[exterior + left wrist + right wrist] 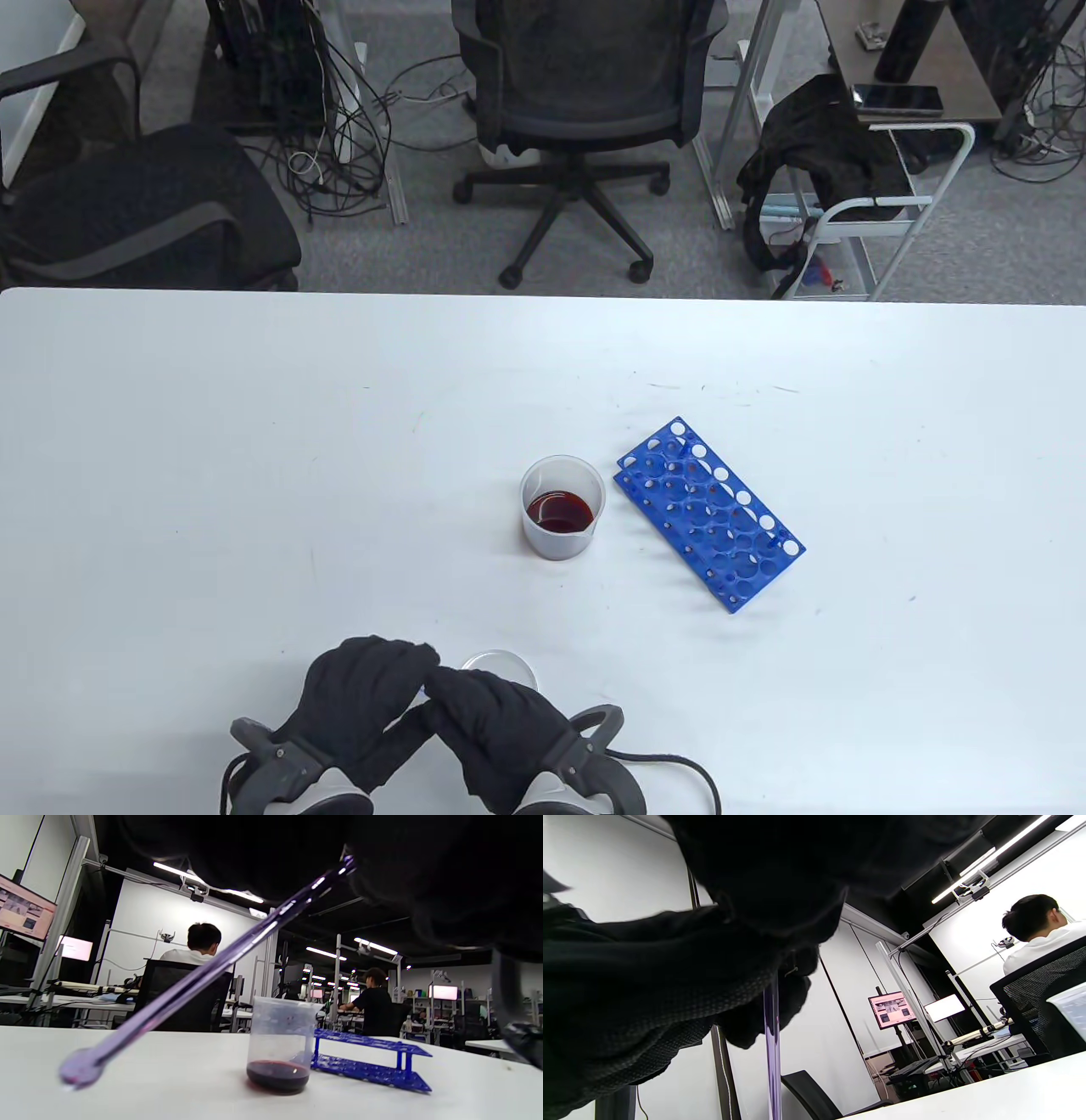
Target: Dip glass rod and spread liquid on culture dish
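A thin purple-tinted glass rod (203,974) slants down from my gloved fingers, and its flattened tip lies at the tabletop. In the right wrist view the rod (772,1052) hangs straight down from under my fingers. In the table view my left hand (399,671) and right hand (454,688) meet fingertip to fingertip at the front edge, both closed around the rod's upper end, which is almost hidden there. The clear culture dish (502,664) lies just beyond my right hand, partly covered by it. A plastic beaker (562,509) with dark red liquid stands mid-table; it also shows in the left wrist view (281,1046).
A blue test-tube rack (709,514) lies right of the beaker, also in the left wrist view (369,1060). The white table (212,475) stretches left and right. Office chairs and a cart stand beyond its far edge.
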`<state>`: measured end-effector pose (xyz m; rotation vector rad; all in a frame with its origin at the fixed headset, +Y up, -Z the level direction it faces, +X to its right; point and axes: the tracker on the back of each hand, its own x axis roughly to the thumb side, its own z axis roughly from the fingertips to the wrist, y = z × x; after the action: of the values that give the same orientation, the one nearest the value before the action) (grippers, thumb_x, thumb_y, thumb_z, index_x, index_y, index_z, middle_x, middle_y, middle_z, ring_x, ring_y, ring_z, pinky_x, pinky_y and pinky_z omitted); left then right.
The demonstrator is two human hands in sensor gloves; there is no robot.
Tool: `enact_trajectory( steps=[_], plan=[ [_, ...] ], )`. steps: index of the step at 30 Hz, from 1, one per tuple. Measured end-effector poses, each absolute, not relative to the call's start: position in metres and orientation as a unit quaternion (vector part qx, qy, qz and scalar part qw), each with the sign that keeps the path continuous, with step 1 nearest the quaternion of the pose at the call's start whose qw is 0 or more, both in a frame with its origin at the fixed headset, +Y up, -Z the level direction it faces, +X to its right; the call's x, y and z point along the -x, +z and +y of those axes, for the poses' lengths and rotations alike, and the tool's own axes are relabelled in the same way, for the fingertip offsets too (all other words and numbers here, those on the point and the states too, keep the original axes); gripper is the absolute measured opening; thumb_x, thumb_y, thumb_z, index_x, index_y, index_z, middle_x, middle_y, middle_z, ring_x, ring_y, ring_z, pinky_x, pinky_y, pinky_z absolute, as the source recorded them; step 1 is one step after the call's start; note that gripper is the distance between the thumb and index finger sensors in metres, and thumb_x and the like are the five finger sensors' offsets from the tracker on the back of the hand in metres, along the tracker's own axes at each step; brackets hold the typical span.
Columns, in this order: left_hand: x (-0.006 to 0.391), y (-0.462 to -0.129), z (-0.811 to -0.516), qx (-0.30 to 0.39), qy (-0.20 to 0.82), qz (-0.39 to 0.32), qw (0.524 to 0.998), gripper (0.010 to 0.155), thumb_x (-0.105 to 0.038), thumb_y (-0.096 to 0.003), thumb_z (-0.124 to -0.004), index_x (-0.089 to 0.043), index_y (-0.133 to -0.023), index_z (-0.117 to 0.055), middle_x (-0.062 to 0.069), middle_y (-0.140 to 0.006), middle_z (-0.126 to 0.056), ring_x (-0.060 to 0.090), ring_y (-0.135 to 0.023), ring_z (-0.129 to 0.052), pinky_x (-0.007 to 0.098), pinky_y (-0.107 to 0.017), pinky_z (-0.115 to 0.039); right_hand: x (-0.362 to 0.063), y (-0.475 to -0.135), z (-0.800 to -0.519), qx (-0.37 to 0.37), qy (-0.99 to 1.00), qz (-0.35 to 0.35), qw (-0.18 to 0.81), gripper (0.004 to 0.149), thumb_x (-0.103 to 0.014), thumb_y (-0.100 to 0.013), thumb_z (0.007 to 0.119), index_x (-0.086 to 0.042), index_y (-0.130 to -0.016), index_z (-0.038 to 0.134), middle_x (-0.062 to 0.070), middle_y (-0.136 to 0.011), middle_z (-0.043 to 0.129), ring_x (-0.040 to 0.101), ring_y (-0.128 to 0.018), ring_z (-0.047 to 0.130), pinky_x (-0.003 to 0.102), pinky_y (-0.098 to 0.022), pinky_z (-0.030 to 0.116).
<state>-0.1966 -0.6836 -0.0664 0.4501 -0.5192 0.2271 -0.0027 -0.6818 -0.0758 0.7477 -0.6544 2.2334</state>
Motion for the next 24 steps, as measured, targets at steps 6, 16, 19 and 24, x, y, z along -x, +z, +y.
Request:
enact_trajectory(
  steps=[6,16,19,24],
  plan=[
    [0.191,-0.064,-0.687,-0.248,0.114,-0.259,0.927,0.047,-0.047,-0.0498,-0.084,-0.019,-0.088,-0.085,-0.004,-0.073,-0.096,0.026,-0.059,-0.097,0.040,-0.051,-0.085,0.002,-0.076,-0.682,-0.288,0.860,-0.242,0.346,0.039,-0.032,-0.054,0.082,-0.008,-0.084,0.083,0.014,-0.066,0.095,0.001,-0.035,0.099,0.017,-0.020,0.092],
    [0.183,-0.064,-0.687,-0.278,0.042,-0.247,0.927,0.044,-0.048,-0.0500,-0.083,-0.020,-0.084,-0.088,-0.005,-0.069,-0.100,0.025,-0.055,-0.102,0.038,-0.047,-0.089,-0.009,-0.088,-0.681,-0.269,0.866,-0.171,0.385,0.052,-0.038,-0.053,0.085,-0.002,-0.091,0.077,0.019,-0.074,0.092,0.009,-0.044,0.101,0.024,-0.027,0.094],
    [0.186,-0.066,-0.687,-0.273,0.035,-0.244,0.930,0.043,-0.047,-0.0499,-0.083,-0.022,-0.084,-0.089,-0.004,-0.069,-0.100,0.026,-0.055,-0.102,0.039,-0.047,-0.089,-0.019,-0.098,-0.678,-0.267,0.876,-0.148,0.373,0.058,-0.041,-0.053,0.085,0.000,-0.093,0.076,0.021,-0.077,0.091,0.012,-0.047,0.101,0.026,-0.030,0.094],
    [0.190,-0.069,-0.686,-0.264,0.039,-0.234,0.935,0.042,-0.048,-0.0497,-0.083,-0.024,-0.083,-0.089,-0.005,-0.068,-0.100,0.025,-0.054,-0.102,0.038,-0.047,-0.090,-0.027,-0.119,-0.689,-0.313,0.912,-0.008,0.265,0.089,-0.060,-0.053,0.078,-0.003,-0.114,0.048,0.025,-0.109,0.062,0.045,-0.090,0.076,0.060,-0.056,0.074]
  ],
)
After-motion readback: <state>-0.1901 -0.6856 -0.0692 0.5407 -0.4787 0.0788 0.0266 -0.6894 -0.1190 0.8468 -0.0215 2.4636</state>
